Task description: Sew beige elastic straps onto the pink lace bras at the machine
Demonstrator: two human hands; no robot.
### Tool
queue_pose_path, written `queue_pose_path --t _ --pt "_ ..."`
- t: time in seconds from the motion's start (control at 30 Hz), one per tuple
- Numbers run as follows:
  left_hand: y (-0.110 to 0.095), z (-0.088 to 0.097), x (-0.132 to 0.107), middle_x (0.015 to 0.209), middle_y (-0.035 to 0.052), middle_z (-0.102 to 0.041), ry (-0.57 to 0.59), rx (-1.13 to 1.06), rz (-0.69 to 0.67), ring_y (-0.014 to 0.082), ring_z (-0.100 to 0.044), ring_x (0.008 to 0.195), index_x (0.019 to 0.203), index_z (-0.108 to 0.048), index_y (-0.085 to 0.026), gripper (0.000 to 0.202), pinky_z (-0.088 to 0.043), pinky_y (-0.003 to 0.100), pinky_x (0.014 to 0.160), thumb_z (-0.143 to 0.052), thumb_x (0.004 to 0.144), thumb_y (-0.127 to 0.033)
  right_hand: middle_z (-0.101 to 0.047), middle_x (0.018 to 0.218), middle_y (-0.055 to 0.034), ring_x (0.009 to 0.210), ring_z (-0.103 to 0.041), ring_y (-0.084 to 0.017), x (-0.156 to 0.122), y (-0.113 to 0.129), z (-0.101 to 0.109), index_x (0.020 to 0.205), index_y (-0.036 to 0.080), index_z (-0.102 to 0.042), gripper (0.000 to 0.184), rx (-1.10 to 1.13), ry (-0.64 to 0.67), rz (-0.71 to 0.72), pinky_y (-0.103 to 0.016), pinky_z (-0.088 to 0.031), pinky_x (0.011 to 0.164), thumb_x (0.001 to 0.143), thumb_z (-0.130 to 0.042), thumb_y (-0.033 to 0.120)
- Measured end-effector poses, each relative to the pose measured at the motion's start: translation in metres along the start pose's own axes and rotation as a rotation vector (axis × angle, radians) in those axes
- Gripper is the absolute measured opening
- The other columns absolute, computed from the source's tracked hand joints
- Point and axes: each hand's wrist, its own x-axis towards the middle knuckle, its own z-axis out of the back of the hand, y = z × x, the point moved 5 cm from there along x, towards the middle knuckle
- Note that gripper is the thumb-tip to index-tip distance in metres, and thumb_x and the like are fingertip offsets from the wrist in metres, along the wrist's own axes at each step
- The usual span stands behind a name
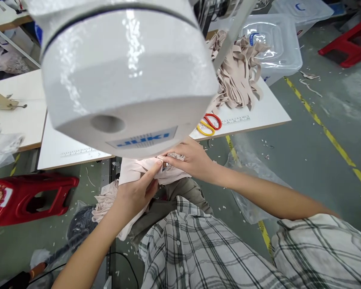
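Pale pink fabric [132,170] with a lacy part lies over my lap at the table's front edge. My left hand [140,186] pinches it, thumb and fingers closed on the cloth. Just to the right, my right hand [194,160] also grips the fabric near its lacy edge; its fingertips are partly hidden under the machine head. The white sewing machine head [129,88], marked JUKI, hangs right above both hands and covers the needle area. More gathered pink fabric [106,198] droops to the left of my lap.
Scissors [210,124] with red and yellow handles lie on the white table [267,112], by a pile of beige strips [237,76]. Lidded plastic bins [276,44] stand behind at right. A red stool [33,198] is on the left, another red stool [349,42] at far right.
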Motion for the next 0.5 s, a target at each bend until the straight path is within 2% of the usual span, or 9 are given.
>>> queue_pose_path --t 0.07,0.13,0.27,0.33,0.4,0.5 --pt "-0.001 0.002 0.0 0.066 -0.0019 -0.067 0.024 0.014 0.01 0.0116 -0.058 0.053 0.141 -0.054 -0.027 0.046 -0.037 0.02 0.048 -0.054 0.095 -0.028 -0.073 0.104 -0.0064 0.102 -0.063 -0.019 -0.009 0.003 -0.002 0.102 0.022 -0.072 0.017 -0.027 -0.086 0.145 -0.034 -0.048 0.087 0.094 -0.057 0.021" --pt "0.0 0.005 0.0 0.058 -0.0045 -0.061 0.061 0.018 0.019 0.0102 -0.05 0.046 0.142 -0.053 -0.026 0.046 -0.031 0.021 0.044 -0.053 0.095 -0.028 -0.073 0.107 -0.0061 0.103 -0.064 -0.019 -0.015 0.005 -0.005 0.107 0.023 -0.07 0.024 -0.069 -0.109 0.258 -0.035 -0.049 0.087 0.092 -0.054 0.014" --pt "0.009 0.009 0.0 0.053 -0.0076 -0.052 0.161 -0.023 -0.036 0.0088 -0.038 0.04 0.143 -0.051 -0.028 0.046 -0.028 0.021 0.043 -0.049 0.097 -0.032 -0.076 0.104 -0.0002 0.101 -0.064 -0.019 -0.013 0.006 -0.005 0.102 0.03 -0.072 0.027 -0.237 -0.075 0.283 -0.038 -0.047 0.091 0.09 -0.054 0.013" --pt "0.013 0.009 0.001 0.054 -0.0073 -0.052 0.179 -0.01 -0.081 0.0085 -0.037 0.04 0.142 -0.052 -0.03 0.044 -0.028 0.021 0.044 -0.046 0.098 -0.032 -0.076 0.101 0.0003 0.1 -0.063 -0.019 -0.013 0.008 -0.002 0.099 0.03 -0.072 0.026 -0.272 -0.066 0.271 -0.038 -0.045 0.092 0.09 -0.055 0.013" --pt "0.014 0.01 0.002 0.057 -0.0059 -0.055 0.145 0.032 -0.097 0.0083 -0.038 0.042 0.141 -0.053 -0.03 0.043 -0.029 0.021 0.045 -0.047 0.098 -0.03 -0.074 0.099 -0.0019 0.098 -0.062 -0.019 -0.015 0.009 -0.001 0.099 0.03 -0.073 0.027 -0.24 -0.067 0.213 -0.037 -0.045 0.09 0.09 -0.054 0.013" --pt "0.007 0.012 0.004 0.061 -0.0027 -0.059 0.091 0.039 -0.057 0.0098 -0.047 0.047 0.139 -0.055 -0.027 0.042 -0.036 0.02 0.05 -0.048 0.098 -0.028 -0.067 0.091 -0.0043 0.083 -0.061 -0.017 -0.02 -0.003 -0.006 0.109 0.027 -0.069 0.023 0.002 -0.032 -0.055 -0.033 -0.048 0.079 0.095 -0.051 0.022"
